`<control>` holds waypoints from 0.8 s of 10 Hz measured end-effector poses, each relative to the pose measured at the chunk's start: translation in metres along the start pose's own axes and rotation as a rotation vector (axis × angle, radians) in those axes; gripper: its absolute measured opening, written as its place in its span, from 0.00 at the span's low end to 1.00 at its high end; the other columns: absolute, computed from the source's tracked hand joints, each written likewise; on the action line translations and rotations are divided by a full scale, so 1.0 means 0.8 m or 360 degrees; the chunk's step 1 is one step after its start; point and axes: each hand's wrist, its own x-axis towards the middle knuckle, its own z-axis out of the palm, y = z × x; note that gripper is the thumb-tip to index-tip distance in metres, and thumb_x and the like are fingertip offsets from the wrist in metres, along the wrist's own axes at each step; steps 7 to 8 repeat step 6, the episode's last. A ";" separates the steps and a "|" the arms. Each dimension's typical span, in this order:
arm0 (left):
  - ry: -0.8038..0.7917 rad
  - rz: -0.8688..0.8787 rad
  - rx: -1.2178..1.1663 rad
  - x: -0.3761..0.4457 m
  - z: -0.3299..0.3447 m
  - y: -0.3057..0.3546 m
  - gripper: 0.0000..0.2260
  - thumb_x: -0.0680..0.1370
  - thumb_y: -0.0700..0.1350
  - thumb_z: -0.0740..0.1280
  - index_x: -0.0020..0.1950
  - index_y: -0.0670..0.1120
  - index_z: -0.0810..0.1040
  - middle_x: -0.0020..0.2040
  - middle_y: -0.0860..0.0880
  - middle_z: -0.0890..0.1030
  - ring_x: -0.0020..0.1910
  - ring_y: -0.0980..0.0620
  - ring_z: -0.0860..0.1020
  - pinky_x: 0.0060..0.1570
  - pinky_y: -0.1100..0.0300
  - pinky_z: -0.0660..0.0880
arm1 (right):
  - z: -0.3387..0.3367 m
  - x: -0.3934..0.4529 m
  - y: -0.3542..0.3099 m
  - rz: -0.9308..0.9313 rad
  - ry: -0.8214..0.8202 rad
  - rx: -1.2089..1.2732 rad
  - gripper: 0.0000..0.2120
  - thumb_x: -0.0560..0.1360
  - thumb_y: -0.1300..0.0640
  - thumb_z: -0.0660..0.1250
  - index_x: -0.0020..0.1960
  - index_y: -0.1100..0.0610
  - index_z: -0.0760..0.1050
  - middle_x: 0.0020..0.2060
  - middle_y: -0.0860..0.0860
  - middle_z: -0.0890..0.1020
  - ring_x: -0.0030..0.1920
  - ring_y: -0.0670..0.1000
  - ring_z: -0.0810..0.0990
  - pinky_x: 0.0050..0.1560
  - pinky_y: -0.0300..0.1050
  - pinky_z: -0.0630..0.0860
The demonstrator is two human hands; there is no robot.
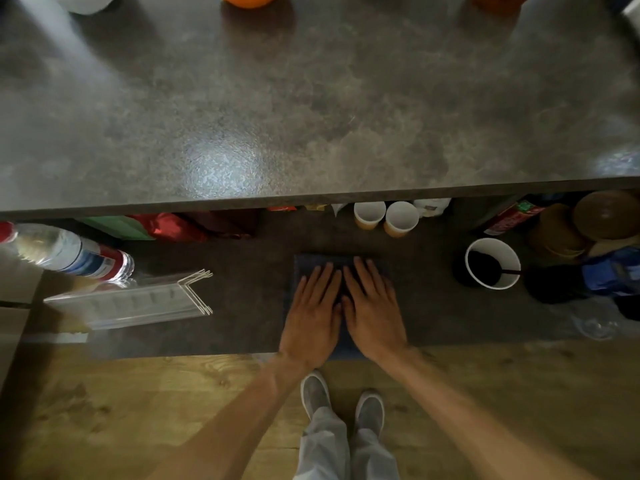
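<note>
A dark blue cloth (311, 262) lies flat on the lower counter (242, 271), straight in front of the person, with its near edge at the counter's front lip and its far edge just beyond the fingertips. Both hands rest on top of it, palms down. The left hand (313, 315) and right hand (372, 306) lie side by side with fingers straight and held close together, and the thumbs almost meet over the cloth's middle. Neither hand grips or pinches anything; they seem to be pressing or smoothing the fabric. The cloth's long axis seems to run away from the person, along the line of the fingers, though the hands cover too much of it to be sure. It sits directly under both palms, so neither hand is nearer. A sweep outward from the centre line, or a reach forward to the far edge, would suit either one. A strip of cloth shows beside the left hand and past its fingers. To the right, well apart from the cloth, stands a white paper cup (492, 263) holding something dark.
</note>
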 end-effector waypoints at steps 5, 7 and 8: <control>-0.0128 -0.0223 0.0323 0.012 0.000 -0.060 0.26 0.82 0.51 0.51 0.77 0.40 0.63 0.77 0.43 0.65 0.77 0.46 0.63 0.76 0.49 0.59 | 0.025 0.047 -0.031 0.0093 -0.0202 -0.0093 0.31 0.81 0.44 0.46 0.78 0.59 0.62 0.78 0.58 0.62 0.79 0.60 0.56 0.77 0.59 0.58; -0.0192 -0.0221 0.0324 0.008 -0.010 -0.057 0.27 0.82 0.53 0.49 0.78 0.41 0.62 0.77 0.43 0.65 0.77 0.46 0.63 0.76 0.49 0.59 | 0.011 0.023 -0.031 0.0082 -0.0226 -0.0140 0.31 0.80 0.43 0.46 0.77 0.58 0.64 0.77 0.58 0.64 0.78 0.59 0.59 0.76 0.59 0.60; -0.0192 -0.0221 0.0324 0.008 -0.010 -0.057 0.27 0.82 0.53 0.49 0.78 0.41 0.62 0.77 0.43 0.65 0.77 0.46 0.63 0.76 0.49 0.59 | 0.011 0.023 -0.031 0.0082 -0.0226 -0.0140 0.31 0.80 0.43 0.46 0.77 0.58 0.64 0.77 0.58 0.64 0.78 0.59 0.59 0.76 0.59 0.60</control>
